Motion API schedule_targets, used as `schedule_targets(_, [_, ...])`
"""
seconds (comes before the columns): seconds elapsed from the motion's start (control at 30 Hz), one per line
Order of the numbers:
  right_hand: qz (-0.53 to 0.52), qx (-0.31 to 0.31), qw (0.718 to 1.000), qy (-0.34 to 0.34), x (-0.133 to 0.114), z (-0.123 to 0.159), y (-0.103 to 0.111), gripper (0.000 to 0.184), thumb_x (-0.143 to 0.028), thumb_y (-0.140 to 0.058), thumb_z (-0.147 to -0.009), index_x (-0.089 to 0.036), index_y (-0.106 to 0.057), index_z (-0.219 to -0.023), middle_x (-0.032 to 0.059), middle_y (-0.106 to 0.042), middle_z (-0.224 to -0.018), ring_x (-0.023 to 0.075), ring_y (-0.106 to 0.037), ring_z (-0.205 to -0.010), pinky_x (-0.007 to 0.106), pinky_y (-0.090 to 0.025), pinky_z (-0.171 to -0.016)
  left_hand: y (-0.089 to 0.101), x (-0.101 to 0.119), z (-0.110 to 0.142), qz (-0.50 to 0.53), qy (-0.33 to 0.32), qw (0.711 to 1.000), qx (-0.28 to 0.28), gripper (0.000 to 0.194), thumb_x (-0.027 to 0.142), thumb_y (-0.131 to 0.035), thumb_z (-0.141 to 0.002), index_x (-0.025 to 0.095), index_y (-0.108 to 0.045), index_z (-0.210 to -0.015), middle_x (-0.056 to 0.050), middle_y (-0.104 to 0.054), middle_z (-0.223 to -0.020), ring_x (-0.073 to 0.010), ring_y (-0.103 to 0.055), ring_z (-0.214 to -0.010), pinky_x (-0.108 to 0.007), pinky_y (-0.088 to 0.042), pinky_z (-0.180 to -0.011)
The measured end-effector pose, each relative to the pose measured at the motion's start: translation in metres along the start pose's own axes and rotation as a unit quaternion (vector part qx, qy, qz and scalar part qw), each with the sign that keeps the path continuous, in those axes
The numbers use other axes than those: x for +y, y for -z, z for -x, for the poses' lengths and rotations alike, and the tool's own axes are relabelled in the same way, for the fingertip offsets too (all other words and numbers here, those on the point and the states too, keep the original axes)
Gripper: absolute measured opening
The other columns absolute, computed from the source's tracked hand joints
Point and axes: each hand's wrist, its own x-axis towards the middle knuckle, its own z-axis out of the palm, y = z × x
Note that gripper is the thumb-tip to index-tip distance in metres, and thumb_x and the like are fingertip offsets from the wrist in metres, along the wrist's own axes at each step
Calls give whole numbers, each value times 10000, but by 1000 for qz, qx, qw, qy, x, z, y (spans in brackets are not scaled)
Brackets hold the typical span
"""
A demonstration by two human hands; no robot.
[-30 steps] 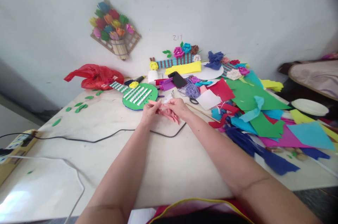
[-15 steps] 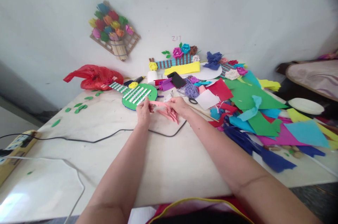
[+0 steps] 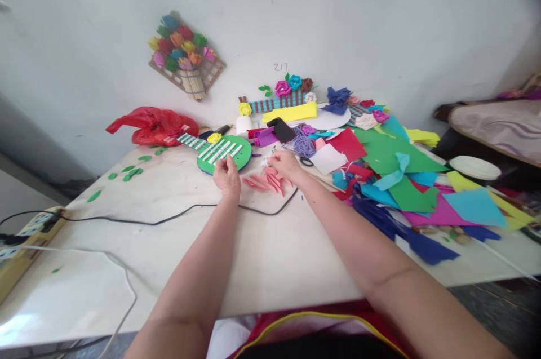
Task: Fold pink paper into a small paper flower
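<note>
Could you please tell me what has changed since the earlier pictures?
The left hand has moved left, away from the right hand; the pink strip no longer stretches between them. Whether either hand holds anything is unclear. The pink paper pieces and green guitar shape stayed on the table.

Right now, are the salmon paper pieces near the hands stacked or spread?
Spread: the salmon paper pieces lie loosely at different angles on the table, near the left hand and right hand.

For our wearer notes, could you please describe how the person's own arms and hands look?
The left forearm and right forearm are bare, with no sleeves in view. The left hand and right hand show no gloves, watch or bracelets. Yellow-edged red cloth shows below.
</note>
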Motion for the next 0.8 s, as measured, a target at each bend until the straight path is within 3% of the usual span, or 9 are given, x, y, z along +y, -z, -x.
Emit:
schedule_targets(0.13, [-30,46,998,29,-4,2,2,250,-280,-462,-776,-161,-579,-590,-10,-565,-512,114,-520,-550,222,-362,-560,3,9,12,-74,-98,991,-44,295,393,-436,-838,191,-575,-675,-27,-622,-699,-156,-557,-726,-269,-413,-706])
schedule_targets(0.3, [-52,101,993,41,-1,3,1,235,-288,-431,-804,-175,-597,-681,-11,-599,-551,121,-531,-556,232,-391,-590,2,16,33,-160,-239,951,-110,229,318,-456,-838,195,-645,-793,-87,-624,-884,-207,-530,-973,-295,-415,-783])
schedule_targets(0.43, [-3,104,994,36,8,1,8,171,-204,-468,-771,-182,-635,-805,6,-654,-676,142,-572,-638,262,-427,-649,2,15,39,-176,-323,917,-158,232,248,-414,-856,199,-637,-895,-81,-654,-881,-233,-462,-1109,-332,-395,-866])
schedule_targets(0.57, [32,142,989,-7,19,9,26,215,-146,-501,-730,-187,-649,-881,35,-680,-820,174,-607,-783,301,-446,-739,1,13,42,-197,-371,894,-156,234,221,-399,-852,183,-622,-913,-75,-660,-1003,-262,-421,-1172,-402,-358,-937])
schedule_targets(0.7, [67,191,976,-83,29,31,36,229,-178,-486,-760,-191,-648,-922,54,-676,-911,202,-602,-874,322,-438,-775,1,17,47,-212,-463,833,-215,220,220,-418,-842,180,-613,-937,-78,-625,-1117,-251,-410,-1207,-466,-218,-1060])
schedule_targets(0.8, [106,204,968,-97,32,48,34,256,-167,-454,-778,-201,-640,-950,49,-660,-984,206,-589,-909,313,-426,-766,4,22,52,-230,-492,803,-244,247,199,-400,-842,175,-606,-977,-95,-606,-1153,-247,-378,-1248,-499,-137,-1089])
